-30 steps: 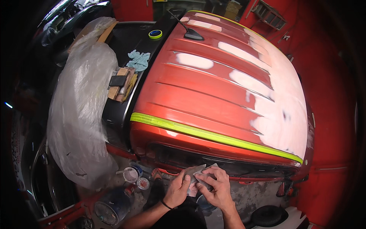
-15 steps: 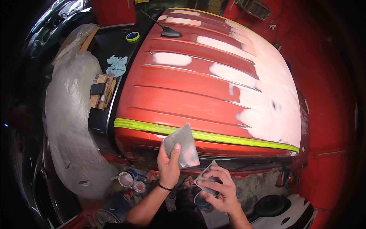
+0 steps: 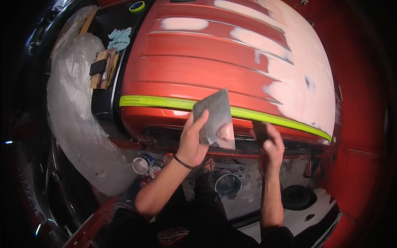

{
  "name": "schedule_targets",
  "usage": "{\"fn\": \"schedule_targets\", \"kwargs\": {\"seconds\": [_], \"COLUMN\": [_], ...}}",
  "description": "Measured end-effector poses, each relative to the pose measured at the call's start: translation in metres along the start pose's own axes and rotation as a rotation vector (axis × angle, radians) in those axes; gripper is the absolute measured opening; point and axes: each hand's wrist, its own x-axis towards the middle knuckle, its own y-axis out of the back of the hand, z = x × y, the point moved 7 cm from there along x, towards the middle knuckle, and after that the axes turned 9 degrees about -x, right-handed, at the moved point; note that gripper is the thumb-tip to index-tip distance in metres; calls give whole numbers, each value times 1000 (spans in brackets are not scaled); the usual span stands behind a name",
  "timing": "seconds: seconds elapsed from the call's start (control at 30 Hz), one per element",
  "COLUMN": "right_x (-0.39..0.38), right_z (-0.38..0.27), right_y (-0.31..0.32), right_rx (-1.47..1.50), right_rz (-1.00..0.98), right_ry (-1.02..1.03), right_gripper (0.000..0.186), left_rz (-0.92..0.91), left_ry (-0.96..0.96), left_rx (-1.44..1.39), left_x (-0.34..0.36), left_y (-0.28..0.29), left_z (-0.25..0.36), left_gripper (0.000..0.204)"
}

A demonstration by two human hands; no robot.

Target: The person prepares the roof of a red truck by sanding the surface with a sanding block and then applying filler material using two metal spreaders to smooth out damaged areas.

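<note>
In my left hand (image 3: 192,142) is a grey square metal plate (image 3: 211,105), gripped at its left edge with my thumb on its face; a pink lump of paste sits near its lower right. My right hand (image 3: 269,146), closed and slightly blurred, holds a smaller dark flat blade (image 3: 259,130) a little to the right of the plate. Both hands are over the near side of a red vehicle roof (image 3: 188,70), which has pale filler patches (image 3: 308,99) and yellow-green tape (image 3: 153,100) along its edge.
Plastic sheeting (image 3: 74,95) covers the left side, near stacked boards (image 3: 98,80), a cloth (image 3: 119,39) and a tape roll (image 3: 137,6). Below are paint tins (image 3: 142,164), a blue bucket (image 3: 227,183) and a tyre (image 3: 297,197). A red wall (image 3: 359,124) stands at the right.
The plate and blade, together a second ago, are now apart. My left hand has raised the plate, and my right hand has moved up and right, turning the blade. The view has shifted.
</note>
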Motion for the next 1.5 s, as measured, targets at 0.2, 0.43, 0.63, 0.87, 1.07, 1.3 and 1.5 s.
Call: {"fn": "schedule_targets", "kwargs": {"seconds": [0.2,0.43,0.63,0.87,1.07,1.3,1.5], "right_x": [75,118,113,108,79,28,2], "right_z": [-2,13,-10,-69,-95,-97,-100], "right_y": [-43,-59,-45,-18,-78,-91,-85], "right_rx": [1017,879,1006,-586,-1184,-1290,-1063], "right_rz": [140,52,-4,-4,-295,-437,-429], "right_ry": [-117,-17,30,260,495,430,415], "right_gripper": [71,53,64,39,40,37,37], "left_rz": [-177,-271,-163,-167,-217,-168,-58], "left_ry": [-73,-125,-245,-604,-554,-593,-591], "left_rx": [-9,13,102,867,938,930,577], "left_x": [39,73,75,56,34,27,34], "left_y": [-34,-59,-41,-66,-85,-74,-72], "left_z": [7,15,33,38,24,26,65], "left_gripper": [37,38,36,43,40,36,32]}}
